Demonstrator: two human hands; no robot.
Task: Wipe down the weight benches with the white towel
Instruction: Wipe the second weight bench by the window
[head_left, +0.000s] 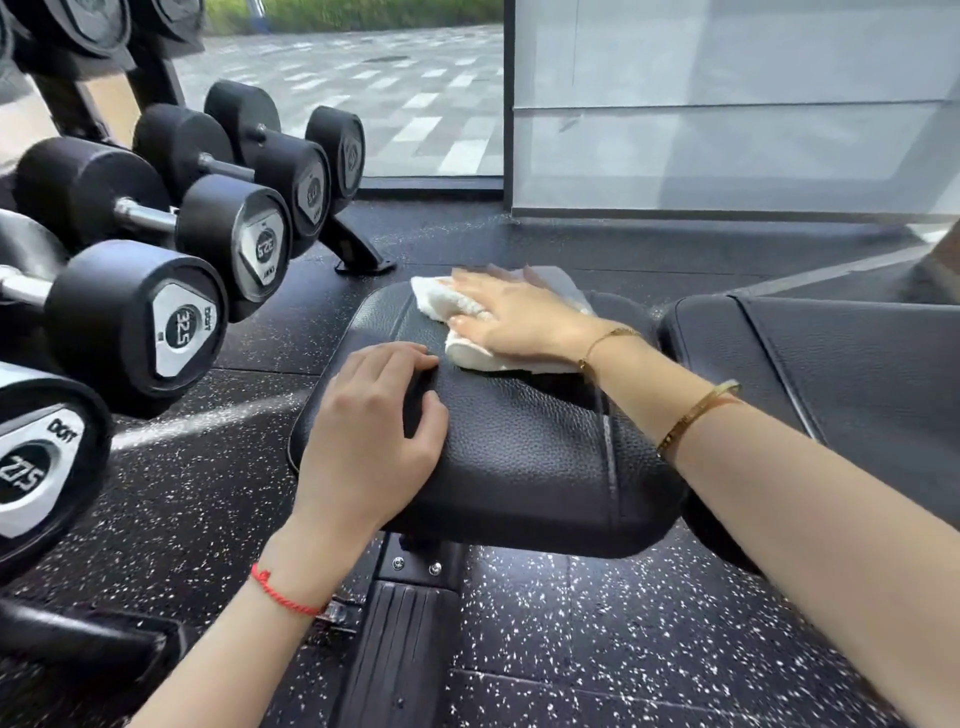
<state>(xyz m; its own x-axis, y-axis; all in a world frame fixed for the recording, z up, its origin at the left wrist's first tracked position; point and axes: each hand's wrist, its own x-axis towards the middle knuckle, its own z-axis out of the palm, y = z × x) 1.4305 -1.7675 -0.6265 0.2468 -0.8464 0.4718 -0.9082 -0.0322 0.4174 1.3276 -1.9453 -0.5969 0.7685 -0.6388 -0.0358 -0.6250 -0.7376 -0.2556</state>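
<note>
Two hands on the seat pad (519, 447) of the black weight bench. Right hand (514, 317) flat on the white towel (467, 358), fingers straight and spread, pressing rather than clutching; grip open, palm down. Towel bunched at the far end of the pad, a fold poking out past the fingertips and another beneath the wrist. Left hand (374, 421) on the near left edge of the same pad, fingers curled over its rim, thumb on top, bracing; grip closed on the pad edge. Back pad (841, 353) to the right, across a narrow gap, apparently not yet reached. Rack of dumbbells (171, 317) just beside the bench on the left, above speckled rubber floor (597, 634).

Judged step: wiping the seat pad, most of the bench likely left to do.

Possible trouble from here:
- Towel sliding out from under a flat palm, with no fingers hooked round it, and dropping off the far edge onto the floor.
- Bunched cloth touching only a narrow strip, leaving the pad's sides and seam missed.
- Knuckles or elbow of the left arm knocking a dumbbell head on a wide sweep, given how near the rack stands.
- Bracelets (696, 415) on the right wrist dragging across the pad's textured surface.
</note>
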